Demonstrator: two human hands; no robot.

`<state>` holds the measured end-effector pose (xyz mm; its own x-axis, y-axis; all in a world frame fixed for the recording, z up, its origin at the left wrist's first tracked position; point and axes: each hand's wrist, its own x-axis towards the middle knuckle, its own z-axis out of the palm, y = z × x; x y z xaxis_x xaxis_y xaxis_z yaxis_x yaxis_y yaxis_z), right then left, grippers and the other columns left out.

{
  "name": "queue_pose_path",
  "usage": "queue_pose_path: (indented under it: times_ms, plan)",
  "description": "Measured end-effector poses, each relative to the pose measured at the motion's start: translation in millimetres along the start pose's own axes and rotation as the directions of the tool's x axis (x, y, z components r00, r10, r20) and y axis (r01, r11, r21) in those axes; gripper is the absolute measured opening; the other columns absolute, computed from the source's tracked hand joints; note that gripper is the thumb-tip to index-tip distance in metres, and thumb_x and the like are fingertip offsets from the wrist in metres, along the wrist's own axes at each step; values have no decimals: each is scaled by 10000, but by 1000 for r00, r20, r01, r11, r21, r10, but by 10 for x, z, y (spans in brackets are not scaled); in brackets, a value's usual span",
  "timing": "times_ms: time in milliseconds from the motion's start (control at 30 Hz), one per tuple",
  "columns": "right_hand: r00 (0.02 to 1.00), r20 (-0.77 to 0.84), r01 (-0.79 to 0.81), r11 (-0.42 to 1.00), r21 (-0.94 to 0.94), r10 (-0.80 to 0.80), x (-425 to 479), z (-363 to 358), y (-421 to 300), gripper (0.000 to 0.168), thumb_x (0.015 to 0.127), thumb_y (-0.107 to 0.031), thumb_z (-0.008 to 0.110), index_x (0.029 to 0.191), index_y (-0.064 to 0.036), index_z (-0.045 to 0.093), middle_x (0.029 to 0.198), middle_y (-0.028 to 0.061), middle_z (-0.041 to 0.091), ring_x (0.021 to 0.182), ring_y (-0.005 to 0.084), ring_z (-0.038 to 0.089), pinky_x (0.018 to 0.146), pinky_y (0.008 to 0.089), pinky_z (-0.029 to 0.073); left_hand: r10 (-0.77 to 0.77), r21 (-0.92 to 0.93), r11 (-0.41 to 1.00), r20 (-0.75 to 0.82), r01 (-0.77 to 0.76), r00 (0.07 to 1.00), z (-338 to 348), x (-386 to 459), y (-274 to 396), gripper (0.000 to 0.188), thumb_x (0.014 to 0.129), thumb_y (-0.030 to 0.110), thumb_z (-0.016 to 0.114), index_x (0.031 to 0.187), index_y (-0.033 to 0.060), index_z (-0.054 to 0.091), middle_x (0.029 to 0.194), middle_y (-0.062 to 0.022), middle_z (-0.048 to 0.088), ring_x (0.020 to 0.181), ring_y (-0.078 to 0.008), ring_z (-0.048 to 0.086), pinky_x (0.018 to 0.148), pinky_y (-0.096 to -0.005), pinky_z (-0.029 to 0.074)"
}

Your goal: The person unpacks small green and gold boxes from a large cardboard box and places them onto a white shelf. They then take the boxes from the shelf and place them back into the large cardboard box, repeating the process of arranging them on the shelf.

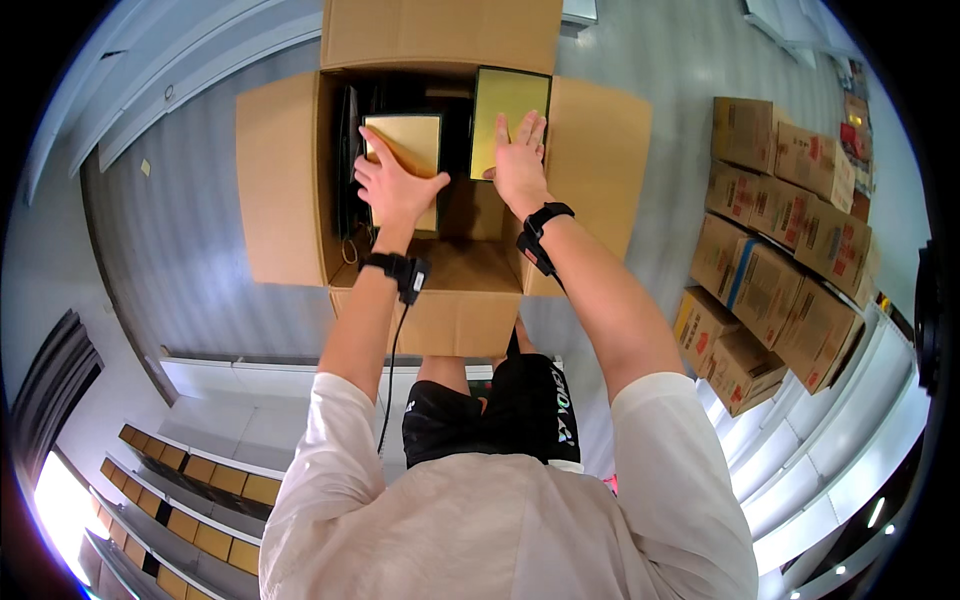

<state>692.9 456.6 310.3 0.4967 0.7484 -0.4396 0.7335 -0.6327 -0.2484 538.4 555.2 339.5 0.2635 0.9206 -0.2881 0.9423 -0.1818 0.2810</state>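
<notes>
An open cardboard carton (431, 322) stands before me with its flaps spread. Inside at the left lies a gold-faced box with dark edges (420, 142); my left hand (394, 180) is over it, fingers and thumb spread wide. A second gold-faced box (510, 90) is at the carton's right rear, higher up by the right wall. My right hand (519, 154) rests on its near part, fingers extended, thumb by its lower edge. Whether either hand grips its box is hard to tell. Dark flat items (348, 150) stand along the carton's left wall.
Closed cardboard cartons (772, 202) are stacked on the right. White shelves (210, 491) at the lower left hold rows of gold-faced boxes (214, 541). Grey floor (180, 210) shows around the open carton. A black cable (391, 367) hangs from my left wrist strap.
</notes>
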Motion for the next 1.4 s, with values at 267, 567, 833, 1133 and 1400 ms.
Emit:
queue_pose_path:
  times_ms: [267,567,833,1133,1400]
  plan:
    - [998,-48,39,999,-12,-39,-7,9,26,1013,781,-223,823,1563,-56,201,1538,440,57,1449,583,96,1115,581,361,12,4,1000,-103,-12,995,-199,-640,-243,1387,487,432,883,1591,135,98,1284,-268,406,1134,-412,447,928,-542,391]
    - [997,-26,70,996,52,-69,-6,58,33,1033,784,-208,827,1569,-62,172,1575,395,-5,1467,563,42,1152,572,284,-75,-54,996,-95,70,993,-449,-1234,-298,1335,472,389,871,1594,176,179,1291,-260,429,1198,-419,436,965,-532,386]
    - [891,441,-289,615,734,-108,-475,-328,-149,892,880,-543,674,1488,5,318,1492,304,346,1350,474,386,1116,550,355,32,-128,989,-281,-70,959,-1372,-1985,-57,1319,424,350,836,1584,161,237,1311,-259,411,1183,-422,428,957,-494,357]
    - [255,810,-709,467,528,-528,-1316,-1523,-556,938,800,-806,559,1383,-72,511,1319,158,589,1171,279,574,926,476,474,466,206,877,-140,-435,874,-2564,-3215,110,1236,464,506,848,1551,201,346,1296,-205,458,1169,-389,455,985,-504,347]
    - [151,904,-538,734,415,-400,-2030,-1395,-943,608,847,-578,584,1258,-130,611,1198,106,655,1079,275,604,949,468,470,341,371,882,-71,-292,938,-2695,-4236,242,1107,653,739,710,1560,246,311,1306,-170,473,1204,-356,441,1040,-531,340]
